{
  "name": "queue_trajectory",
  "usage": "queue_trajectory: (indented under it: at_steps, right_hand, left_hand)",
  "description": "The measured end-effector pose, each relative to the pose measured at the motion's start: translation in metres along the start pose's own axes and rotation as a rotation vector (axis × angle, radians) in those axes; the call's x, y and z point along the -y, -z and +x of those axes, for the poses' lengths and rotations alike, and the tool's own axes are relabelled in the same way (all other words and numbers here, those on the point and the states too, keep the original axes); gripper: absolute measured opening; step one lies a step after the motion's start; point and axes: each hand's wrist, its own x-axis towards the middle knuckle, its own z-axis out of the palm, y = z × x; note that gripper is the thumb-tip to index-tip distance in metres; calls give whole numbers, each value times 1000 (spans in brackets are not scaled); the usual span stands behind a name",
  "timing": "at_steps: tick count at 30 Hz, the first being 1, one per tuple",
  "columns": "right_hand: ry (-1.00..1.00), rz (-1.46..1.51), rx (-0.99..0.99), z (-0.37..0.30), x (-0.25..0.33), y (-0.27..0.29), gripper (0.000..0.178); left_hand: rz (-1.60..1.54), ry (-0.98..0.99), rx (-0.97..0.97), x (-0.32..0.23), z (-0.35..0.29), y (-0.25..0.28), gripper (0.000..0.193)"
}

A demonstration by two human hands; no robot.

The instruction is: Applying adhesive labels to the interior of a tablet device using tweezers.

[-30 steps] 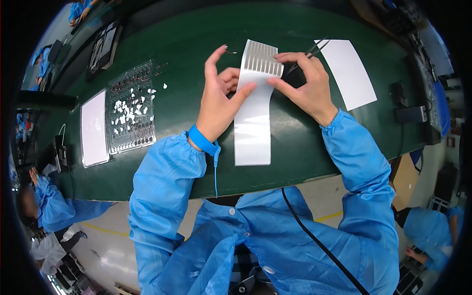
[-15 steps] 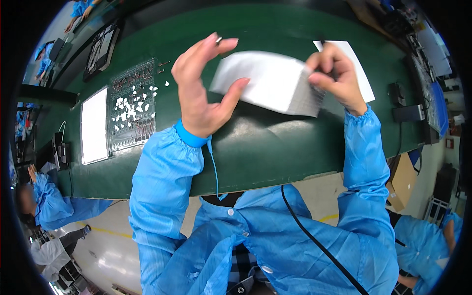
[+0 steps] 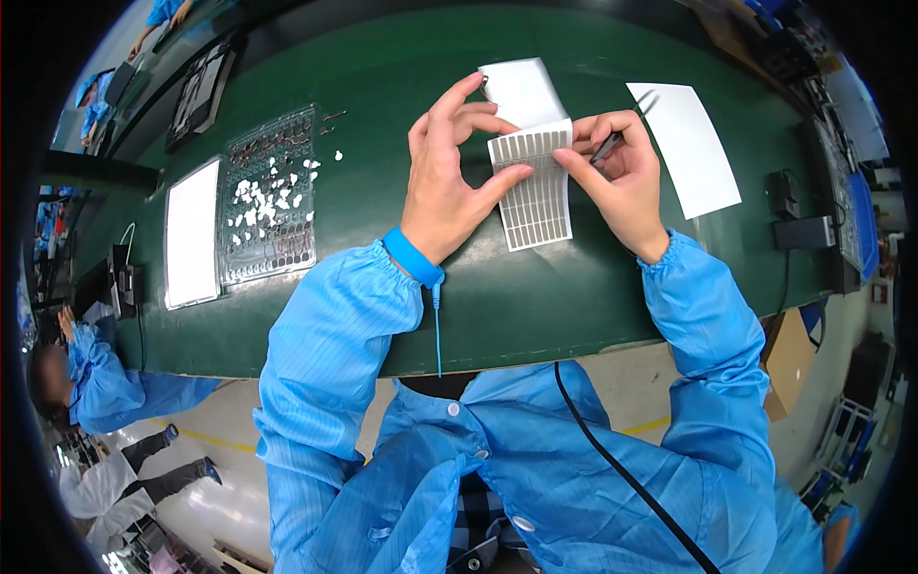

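Observation:
Both hands hold a sheet of grey rectangular stickers over the green bench, its rows of narrow labels facing up. My left hand pinches the sheet's left edge, thumb on top and the other fingers bent behind it. At the sheet's upper right, my right hand grips it between thumb and fingers. Dark tweezers are tucked in that same hand, tips pointing up and away. Behind the sticker rows a blank white part rises, slightly blurred; I cannot tell whether it belongs to the same sheet.
On the right lies a white paper sheet. To the left, a clear tray carries dark small parts and scattered white pieces, beside a white rectangular sheet. A dark device lies at the far left, small black boxes at the right.
The sheet has turned from its blank face to its sticker rows. My right hand has moved left and slightly down; my left hand, formerly spread, has moved right and closed on the edge.

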Motion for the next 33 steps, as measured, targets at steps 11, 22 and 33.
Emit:
queue_trajectory:
  at_steps: [11, 22, 33]
  right_hand:
    - [308, -408, 98, 3, -4, 4, 47]
    - [309, -366, 51, 1, 0, 5, 41]
    - [0, -210, 228, 17, -2, 36, 34]
  left_hand:
    - [-284, 122, 10, -6, -7, -6, 91]
    - [-234, 266, 108, -9, -8, 6, 84]
    - [-174, 220, -12, -6, -6, 6, 92]
